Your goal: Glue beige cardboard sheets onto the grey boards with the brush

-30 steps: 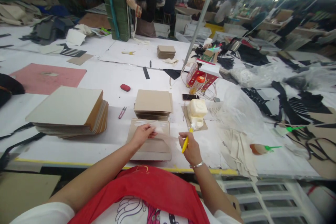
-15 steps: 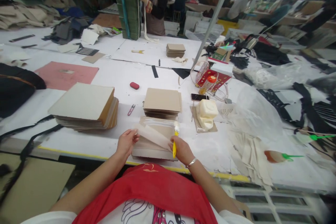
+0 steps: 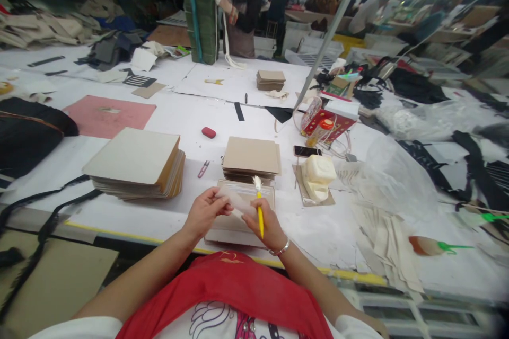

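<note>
My left hand [image 3: 209, 209] is closed, pinching one end of a pale, thin strip [image 3: 236, 200]. In my right hand [image 3: 267, 222] is a yellow-handled brush [image 3: 260, 212], bristles up and coated white. The fingers of that same hand also meet the other end of the strip. Below both hands lies a flat cardboard piece [image 3: 238, 234] at the table edge, partly hidden by them. Just behind it stands a stack of brown cardboard sheets [image 3: 251, 153]. To the right, a cream-coloured plastic container [image 3: 319, 172] rests on a smeared card.
A taller board stack [image 3: 133, 156] stands at left, with thread snips [image 3: 203, 169] and a red case [image 3: 209, 132] nearby. Farther right are a phone [image 3: 307, 151], fabric strips [image 3: 392, 241] and a glue bottle [image 3: 425, 246]. A person handles a green bundle [image 3: 202, 29] across the table.
My hands have come closer together and lifted the strip from the cardboard. The brush has tilted, its bristles now leaning left. The whole view has shifted slightly.
</note>
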A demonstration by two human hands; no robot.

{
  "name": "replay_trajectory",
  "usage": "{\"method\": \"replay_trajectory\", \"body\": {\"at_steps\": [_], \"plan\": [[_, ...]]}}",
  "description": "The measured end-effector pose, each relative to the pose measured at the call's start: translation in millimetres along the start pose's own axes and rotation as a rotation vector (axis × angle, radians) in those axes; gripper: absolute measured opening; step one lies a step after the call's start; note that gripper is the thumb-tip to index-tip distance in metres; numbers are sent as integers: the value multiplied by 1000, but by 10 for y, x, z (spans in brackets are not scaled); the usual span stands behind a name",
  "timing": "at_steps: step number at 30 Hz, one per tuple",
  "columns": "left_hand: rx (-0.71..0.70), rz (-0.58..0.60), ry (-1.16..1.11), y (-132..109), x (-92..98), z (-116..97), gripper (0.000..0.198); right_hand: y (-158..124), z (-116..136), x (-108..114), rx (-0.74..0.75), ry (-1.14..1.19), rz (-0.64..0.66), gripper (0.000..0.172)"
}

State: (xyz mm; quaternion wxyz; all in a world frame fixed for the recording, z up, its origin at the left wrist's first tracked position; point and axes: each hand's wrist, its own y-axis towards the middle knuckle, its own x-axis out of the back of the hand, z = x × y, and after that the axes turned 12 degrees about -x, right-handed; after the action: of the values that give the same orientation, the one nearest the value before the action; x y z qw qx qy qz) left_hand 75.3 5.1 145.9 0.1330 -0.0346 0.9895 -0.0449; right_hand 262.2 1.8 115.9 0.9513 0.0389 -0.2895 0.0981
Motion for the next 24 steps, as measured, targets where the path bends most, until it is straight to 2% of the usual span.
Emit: {"method": "replay_trajectory", "body": {"at_steps": [2, 4, 6, 9, 13, 20, 22, 24], "plan": [[10, -88, -31, 134, 129, 95, 32, 4, -113, 30, -90, 5, -69, 22], [38, -110, 11, 243, 251, 221, 31, 22, -246, 70, -171, 68, -119, 22], [58, -110, 99, 314, 324, 355, 30, 62, -363, 90, -255, 171, -115, 23], [70, -127, 193, 375, 335, 529, 29, 146, -472, 66, -353, 297, -69, 27], [93, -167, 163, 443, 287, 655, 27, 218, -527, 19, -375, 349, -86, 33], [119, -211, 190, 492, 284, 709, 26, 239, -641, 29, -367, 419, -236, 30], [131, -204, 237, 501, 301, 738, 26, 266, -683, 33, -373, 374, -297, 28], [140, -171, 330, 525, 329, 771, 26, 302, -725, 35, -386, 231, -358, 28]]}}
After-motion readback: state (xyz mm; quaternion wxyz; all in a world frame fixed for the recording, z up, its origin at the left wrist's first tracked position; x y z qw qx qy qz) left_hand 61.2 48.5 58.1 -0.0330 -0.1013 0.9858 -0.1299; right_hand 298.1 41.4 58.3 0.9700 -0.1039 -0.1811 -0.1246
